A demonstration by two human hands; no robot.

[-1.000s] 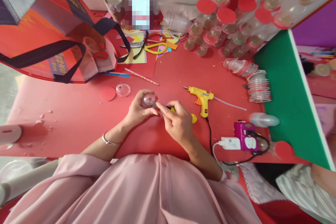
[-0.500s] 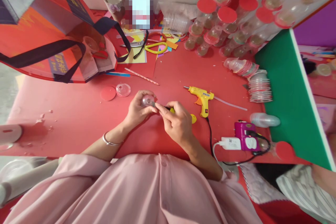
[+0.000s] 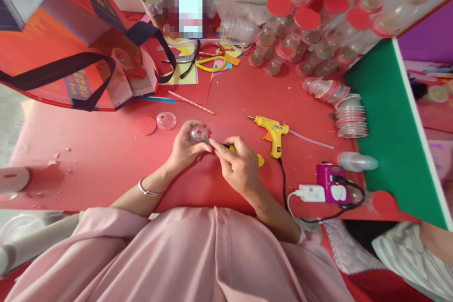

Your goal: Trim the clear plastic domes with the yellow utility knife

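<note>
My left hand (image 3: 189,147) is closed round a small clear plastic dome lid (image 3: 197,133), with a round opening showing in its top. In my right hand (image 3: 239,163) is a utility knife (image 3: 231,148) with a yellow-and-black handle, mostly covered by the fingers. Its grey blade (image 3: 207,141) meets the near right side of the dome, beside my left thumb. The yellow handle end sticks out past the right hand. Left of my hands lie another clear dome lid (image 3: 166,121) and a flat red disc (image 3: 146,125).
A yellow glue gun (image 3: 272,131) lies to the right, its cord running to a purple power socket (image 3: 331,184). Stacked clear lids (image 3: 351,115) stand by a green panel (image 3: 396,127). Scissors (image 3: 210,63), a straw (image 3: 191,102) and an orange bag (image 3: 88,52) are farther back.
The dome lid has tilted slightly in my left hand, so its opening shows more. My right hand and the knife have hardly moved.
</note>
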